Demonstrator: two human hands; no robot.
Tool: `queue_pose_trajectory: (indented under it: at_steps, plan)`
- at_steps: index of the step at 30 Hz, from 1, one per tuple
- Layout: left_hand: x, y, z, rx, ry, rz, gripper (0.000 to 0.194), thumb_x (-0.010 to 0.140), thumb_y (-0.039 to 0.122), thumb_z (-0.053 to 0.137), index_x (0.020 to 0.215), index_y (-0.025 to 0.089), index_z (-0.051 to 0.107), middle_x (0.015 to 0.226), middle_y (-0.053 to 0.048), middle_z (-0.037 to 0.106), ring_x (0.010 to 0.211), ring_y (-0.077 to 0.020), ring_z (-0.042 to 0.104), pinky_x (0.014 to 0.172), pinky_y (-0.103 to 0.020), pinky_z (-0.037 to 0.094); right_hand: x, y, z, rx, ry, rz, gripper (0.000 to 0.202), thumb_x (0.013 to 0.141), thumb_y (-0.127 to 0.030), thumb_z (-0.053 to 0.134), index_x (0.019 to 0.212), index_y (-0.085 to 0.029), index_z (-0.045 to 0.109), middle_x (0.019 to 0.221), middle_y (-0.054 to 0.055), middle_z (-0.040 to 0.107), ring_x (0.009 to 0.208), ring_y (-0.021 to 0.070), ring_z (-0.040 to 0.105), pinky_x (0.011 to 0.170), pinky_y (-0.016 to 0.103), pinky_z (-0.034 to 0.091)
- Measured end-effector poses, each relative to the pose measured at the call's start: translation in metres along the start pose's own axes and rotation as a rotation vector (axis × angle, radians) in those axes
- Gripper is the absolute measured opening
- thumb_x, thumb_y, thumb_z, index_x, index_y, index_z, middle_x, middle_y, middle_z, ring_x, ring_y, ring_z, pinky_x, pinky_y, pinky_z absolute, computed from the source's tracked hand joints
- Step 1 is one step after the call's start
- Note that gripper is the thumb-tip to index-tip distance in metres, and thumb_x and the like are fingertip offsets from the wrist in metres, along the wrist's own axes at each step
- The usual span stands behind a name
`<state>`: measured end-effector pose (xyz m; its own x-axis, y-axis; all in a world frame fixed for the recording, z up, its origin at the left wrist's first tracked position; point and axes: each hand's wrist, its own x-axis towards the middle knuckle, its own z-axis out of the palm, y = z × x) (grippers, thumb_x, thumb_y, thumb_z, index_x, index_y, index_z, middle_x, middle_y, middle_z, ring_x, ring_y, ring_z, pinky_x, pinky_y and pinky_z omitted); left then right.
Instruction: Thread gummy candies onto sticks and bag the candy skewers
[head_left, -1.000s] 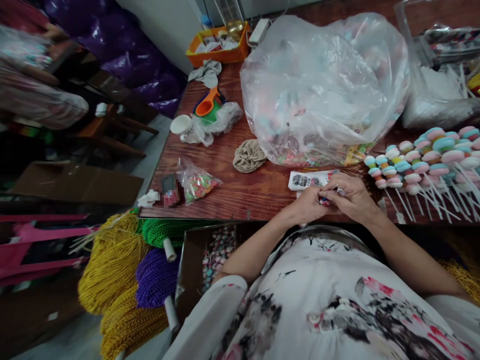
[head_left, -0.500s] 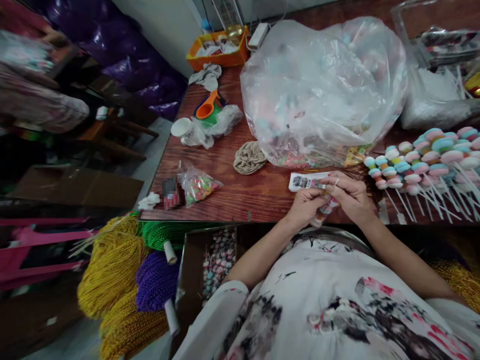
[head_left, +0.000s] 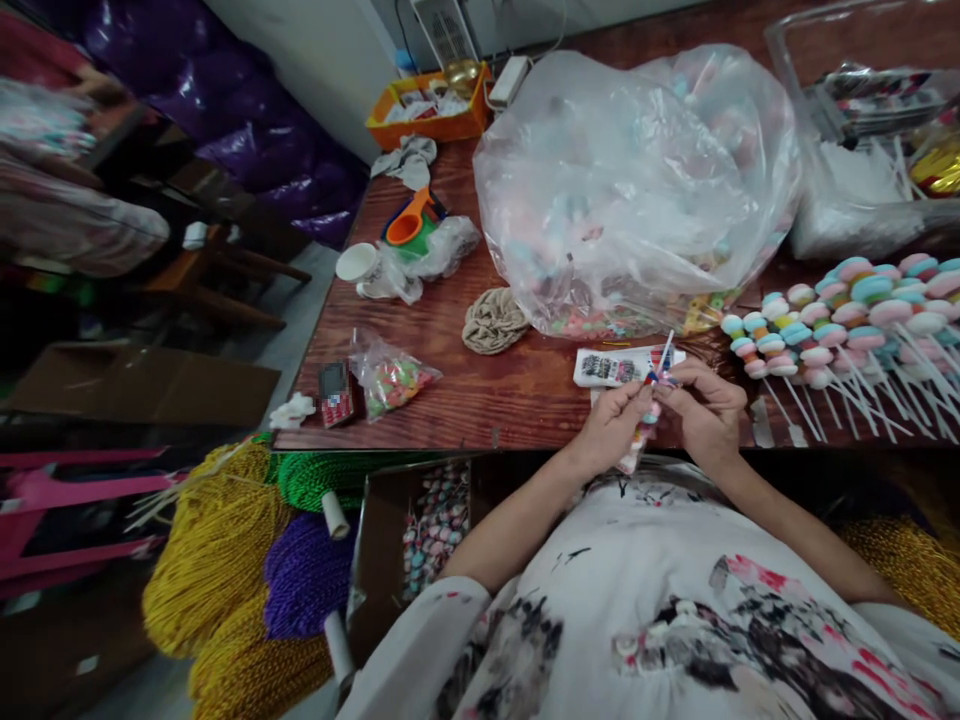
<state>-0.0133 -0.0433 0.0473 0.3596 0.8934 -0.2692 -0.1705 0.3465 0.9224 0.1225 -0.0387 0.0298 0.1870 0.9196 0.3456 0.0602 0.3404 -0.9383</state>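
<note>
Close to the table's front edge, I hold a marshmallow skewer in a clear wrapper (head_left: 638, 446), its white stick (head_left: 668, 345) pointing up and away from me. My left hand (head_left: 611, 425) is closed around the wrapped candy just below the gathered neck. My right hand (head_left: 709, 412) pinches at that neck, where something small, red and blue, shows between the fingertips; its exact kind is unclear. Flat printed packets (head_left: 609, 367) lie just beyond my hands. To the right lies a pile of marshmallow skewers (head_left: 855, 310), sticks toward me.
A large clear bag of marshmallows (head_left: 637, 190) fills the table's back middle. Farther left are a coiled cord (head_left: 495, 320), a small candy bag (head_left: 394, 385), a phone (head_left: 334, 392), a paper cup (head_left: 358, 263) and an orange basket (head_left: 427, 125). Below stands a box of skewers (head_left: 439, 525).
The stick now stands up clearly above my fingers. My right hand has shifted slightly down, uncovering the gathered neck and more of the printed packets. The view has shifted slightly.
</note>
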Motion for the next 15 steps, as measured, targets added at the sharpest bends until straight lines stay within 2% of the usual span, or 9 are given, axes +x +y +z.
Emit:
queue_pose_trajectory:
  at_steps: [2, 4, 6, 7, 9, 10, 12, 13, 15]
  plan:
    - [0.001, 0.005, -0.006, -0.019, -0.092, -0.075, 0.048, 0.079, 0.061, 0.065, 0.077, 0.014, 0.057, 0.065, 0.002, 0.056, 0.053, -0.0045, 0.045, 0.050, -0.017, 0.034, 0.001, 0.004, 0.003, 0.005, 0.025, 0.025, 0.008, 0.077, -0.020, 0.072, 0.070, -0.021, 0.067, 0.071, -0.002, 0.061, 0.070, 0.0132, 0.056, 0.068, 0.028, 0.045]
    - [0.003, 0.012, -0.012, -0.053, -0.166, -0.155, 0.047, 0.076, 0.059, 0.070, 0.079, 0.014, 0.056, 0.064, 0.002, 0.058, 0.051, -0.0044, 0.047, 0.048, -0.016, 0.033, 0.003, 0.009, 0.005, 0.005, -0.016, 0.074, 0.010, 0.078, -0.024, 0.072, 0.070, -0.021, 0.066, 0.069, -0.002, 0.061, 0.066, 0.0132, 0.055, 0.063, 0.028, 0.045]
    - [0.006, 0.017, -0.018, -0.102, -0.232, -0.233, 0.045, 0.072, 0.055, 0.075, 0.076, 0.014, 0.056, 0.063, 0.001, 0.059, 0.049, -0.0044, 0.048, 0.048, -0.016, 0.035, 0.007, 0.012, 0.003, 0.000, 0.007, 0.107, 0.010, 0.082, -0.030, 0.067, 0.077, -0.022, 0.066, 0.069, -0.002, 0.061, 0.062, 0.0132, 0.054, 0.059, 0.027, 0.045]
    - [0.007, 0.018, -0.020, -0.131, -0.260, -0.264, 0.045, 0.071, 0.053, 0.076, 0.073, 0.014, 0.054, 0.063, 0.000, 0.060, 0.050, -0.0053, 0.051, 0.049, -0.016, 0.038, 0.008, 0.012, -0.001, -0.034, 0.042, 0.082, 0.010, 0.085, -0.032, 0.064, 0.086, -0.022, 0.067, 0.074, -0.001, 0.063, 0.065, 0.0140, 0.056, 0.060, 0.028, 0.046]
    - [0.007, 0.018, -0.026, -0.179, -0.290, -0.309, 0.044, 0.071, 0.050, 0.076, 0.067, 0.014, 0.051, 0.064, -0.003, 0.064, 0.054, -0.0091, 0.059, 0.053, -0.019, 0.044, 0.011, 0.009, -0.013, -0.205, 0.050, -0.117, 0.019, 0.087, -0.033, 0.062, 0.104, -0.025, 0.066, 0.094, 0.004, 0.067, 0.085, 0.0189, 0.062, 0.074, 0.034, 0.050]
    - [0.006, 0.017, -0.029, -0.189, -0.298, -0.330, 0.043, 0.071, 0.049, 0.075, 0.066, 0.014, 0.050, 0.064, -0.004, 0.065, 0.055, -0.0111, 0.061, 0.055, -0.021, 0.047, 0.010, 0.006, -0.020, -0.331, -0.026, -0.277, 0.025, 0.086, -0.032, 0.064, 0.111, -0.027, 0.065, 0.106, 0.005, 0.067, 0.101, 0.0223, 0.061, 0.085, 0.038, 0.048]
    - [0.003, 0.014, -0.038, -0.172, -0.344, -0.401, 0.040, 0.073, 0.046, 0.074, 0.066, 0.014, 0.051, 0.059, -0.003, 0.063, 0.051, -0.0121, 0.061, 0.055, -0.024, 0.049, 0.006, -0.001, -0.032, -0.590, -0.316, -0.592, 0.031, 0.086, -0.026, 0.065, 0.116, -0.032, 0.063, 0.122, 0.004, 0.065, 0.122, 0.0261, 0.052, 0.102, 0.047, 0.035]
    - [0.001, 0.012, -0.042, -0.146, -0.394, -0.443, 0.039, 0.074, 0.046, 0.074, 0.066, 0.014, 0.052, 0.056, -0.002, 0.061, 0.047, -0.0110, 0.058, 0.056, -0.025, 0.049, 0.002, -0.004, -0.036, -0.689, -0.457, -0.701, 0.031, 0.088, -0.022, 0.062, 0.117, -0.032, 0.063, 0.124, 0.002, 0.065, 0.125, 0.0256, 0.050, 0.106, 0.050, 0.028]
    - [-0.003, 0.010, -0.051, -0.077, -0.540, -0.531, 0.042, 0.076, 0.049, 0.072, 0.065, 0.013, 0.052, 0.052, 0.001, 0.055, 0.042, -0.0086, 0.051, 0.058, -0.027, 0.050, -0.007, -0.007, -0.037, -0.796, -0.631, -0.791, 0.029, 0.092, -0.016, 0.053, 0.115, -0.029, 0.063, 0.112, 0.001, 0.069, 0.117, 0.0218, 0.053, 0.105, 0.051, 0.021]
